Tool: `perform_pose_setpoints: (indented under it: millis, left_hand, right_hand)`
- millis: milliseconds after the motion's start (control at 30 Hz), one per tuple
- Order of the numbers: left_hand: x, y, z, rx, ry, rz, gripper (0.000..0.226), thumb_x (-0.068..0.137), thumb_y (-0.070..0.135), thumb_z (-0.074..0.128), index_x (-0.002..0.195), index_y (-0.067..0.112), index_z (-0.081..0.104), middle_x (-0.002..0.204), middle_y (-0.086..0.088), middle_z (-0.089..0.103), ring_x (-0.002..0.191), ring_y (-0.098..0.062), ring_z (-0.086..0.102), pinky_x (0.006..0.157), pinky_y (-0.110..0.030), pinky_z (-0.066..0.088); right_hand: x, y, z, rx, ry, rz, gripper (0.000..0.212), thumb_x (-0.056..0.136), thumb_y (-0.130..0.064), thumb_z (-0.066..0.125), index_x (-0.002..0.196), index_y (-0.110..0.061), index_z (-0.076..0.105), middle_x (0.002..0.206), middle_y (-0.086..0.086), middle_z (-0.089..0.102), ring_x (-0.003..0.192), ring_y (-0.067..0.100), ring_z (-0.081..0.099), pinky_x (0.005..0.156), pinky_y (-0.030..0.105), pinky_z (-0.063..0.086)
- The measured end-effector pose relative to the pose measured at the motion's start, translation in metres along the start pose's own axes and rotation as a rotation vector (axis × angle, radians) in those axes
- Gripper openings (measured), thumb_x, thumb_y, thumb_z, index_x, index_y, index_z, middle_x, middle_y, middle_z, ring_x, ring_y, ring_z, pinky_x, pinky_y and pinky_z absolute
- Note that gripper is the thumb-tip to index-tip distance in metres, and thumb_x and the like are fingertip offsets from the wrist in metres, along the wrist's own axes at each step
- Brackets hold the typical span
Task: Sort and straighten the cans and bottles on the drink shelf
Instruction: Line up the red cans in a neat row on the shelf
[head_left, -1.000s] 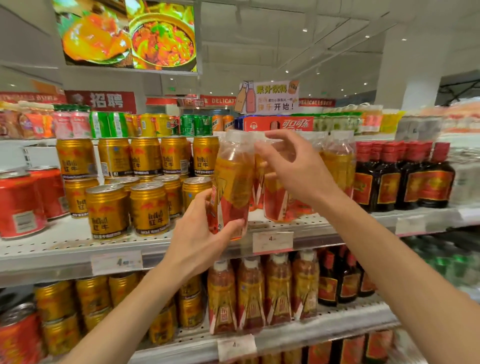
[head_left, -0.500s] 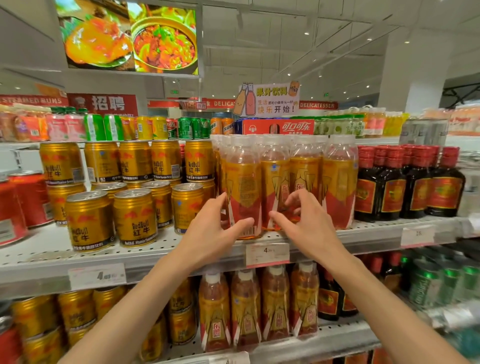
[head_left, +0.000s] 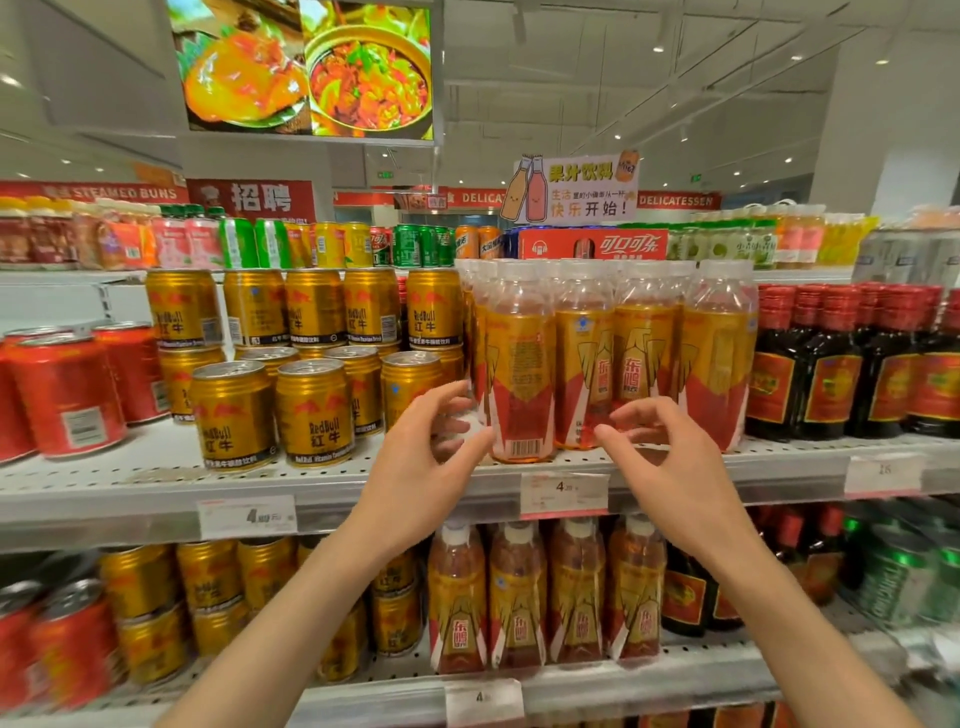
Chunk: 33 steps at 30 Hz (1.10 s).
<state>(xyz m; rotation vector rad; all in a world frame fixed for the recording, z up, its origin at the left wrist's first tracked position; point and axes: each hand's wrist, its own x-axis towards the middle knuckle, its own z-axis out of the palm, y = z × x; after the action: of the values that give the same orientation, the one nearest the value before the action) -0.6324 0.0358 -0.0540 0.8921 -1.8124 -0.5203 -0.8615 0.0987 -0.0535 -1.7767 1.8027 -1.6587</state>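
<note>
A row of clear bottles with gold and red labels stands upright on the middle shelf (head_left: 130, 486). The front left bottle (head_left: 519, 374) shows its barcode side; the bottle to its right (head_left: 592, 374) shows its front label. My left hand (head_left: 421, 462) hovers just left of the front left bottle, fingers spread and holding nothing. My right hand (head_left: 670, 457) floats in front of the neighbouring bottles, fingers curled apart, also holding nothing. Gold Red Bull cans (head_left: 311, 410) are stacked in two tiers left of the bottles.
Red cans (head_left: 67, 395) stand at the far left of the shelf, dark bottles with red caps (head_left: 831, 364) at the right. More gold cans and labelled bottles (head_left: 519, 597) fill the shelf below. Price tags (head_left: 563, 493) hang on the shelf edge.
A second ago my left hand held a bottle lifted off the shelf. That bottle now stands in the front row, and both hands have let go and drawn back slightly.
</note>
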Motion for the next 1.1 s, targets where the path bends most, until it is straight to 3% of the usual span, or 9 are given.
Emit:
perform_pose_setpoints:
  millis: [67, 167, 367, 633, 733, 900, 1100]
  left_hand:
    - [-0.02, 0.003, -0.01, -0.041, 0.031, -0.007, 0.038, 0.093, 0.03, 0.068, 0.129, 0.032, 0.057, 0.115, 0.015, 0.064, 0.106, -0.002, 0.063, 0.089, -0.02, 0.055]
    - [-0.048, 0.001, -0.025, -0.063, 0.081, -0.05, 0.028, 0.093, 0.029, 0.068, 0.119, 0.037, 0.061, 0.106, 0.016, 0.069, 0.101, -0.003, 0.065, 0.083, -0.015, 0.053]
    - [-0.098, -0.032, -0.055, -0.113, 0.088, -0.24, 0.023, 0.093, 0.027, 0.068, 0.114, 0.035, 0.066, 0.098, 0.009, 0.072, 0.094, -0.011, 0.069, 0.086, -0.03, 0.055]
    - [-0.148, -0.087, -0.109, -0.169, 0.148, -0.364, 0.019, 0.093, 0.023, 0.068, 0.111, 0.031, 0.069, 0.093, 0.004, 0.073, 0.09, -0.016, 0.07, 0.09, -0.045, 0.056]
    - [-0.157, -0.106, -0.145, -0.201, 0.141, -0.364, 0.019, 0.092, 0.022, 0.068, 0.109, 0.03, 0.069, 0.092, 0.003, 0.074, 0.087, -0.016, 0.07, 0.087, -0.044, 0.058]
    - [-0.159, -0.141, -0.22, -0.221, 0.093, -0.33, 0.018, 0.092, 0.018, 0.069, 0.107, 0.028, 0.07, 0.09, 0.002, 0.074, 0.086, -0.017, 0.071, 0.084, -0.039, 0.058]
    - [-0.158, -0.173, -0.299, -0.191, 0.008, -0.321, 0.015, 0.093, 0.027, 0.069, 0.105, 0.034, 0.07, 0.094, 0.009, 0.075, 0.091, -0.01, 0.071, 0.085, -0.034, 0.057]
  right_hand:
    - [-0.016, -0.005, -0.001, 0.094, -0.009, -0.003, 0.012, 0.092, -0.039, 0.067, 0.103, -0.035, 0.062, 0.1, -0.019, 0.066, 0.095, -0.011, 0.06, 0.074, 0.014, 0.046]
    - [-0.04, -0.008, 0.008, 0.241, -0.103, 0.051, 0.016, 0.091, -0.034, 0.069, 0.106, -0.035, 0.064, 0.097, -0.014, 0.071, 0.09, 0.004, 0.07, 0.077, 0.025, 0.056]
    - [-0.086, 0.0, 0.05, 0.32, -0.279, 0.187, 0.015, 0.092, -0.026, 0.07, 0.106, -0.029, 0.067, 0.091, -0.006, 0.075, 0.084, 0.012, 0.072, 0.08, 0.03, 0.059]
    - [-0.132, -0.011, 0.121, 0.291, -0.261, 0.331, 0.012, 0.091, -0.028, 0.071, 0.102, -0.03, 0.069, 0.089, -0.006, 0.073, 0.087, 0.011, 0.069, 0.08, 0.028, 0.059]
    - [-0.146, -0.032, 0.153, 0.27, -0.229, 0.35, 0.011, 0.091, -0.026, 0.072, 0.101, -0.027, 0.069, 0.086, -0.003, 0.074, 0.083, 0.01, 0.07, 0.077, 0.028, 0.057]
    - [-0.165, -0.085, 0.217, 0.257, -0.202, 0.345, 0.011, 0.091, -0.029, 0.069, 0.102, -0.028, 0.069, 0.087, -0.001, 0.075, 0.084, 0.019, 0.071, 0.083, 0.042, 0.059]
    - [-0.178, -0.151, 0.284, 0.242, -0.179, 0.322, 0.01, 0.091, -0.027, 0.07, 0.101, -0.027, 0.07, 0.086, -0.004, 0.075, 0.084, 0.019, 0.072, 0.08, 0.034, 0.06]
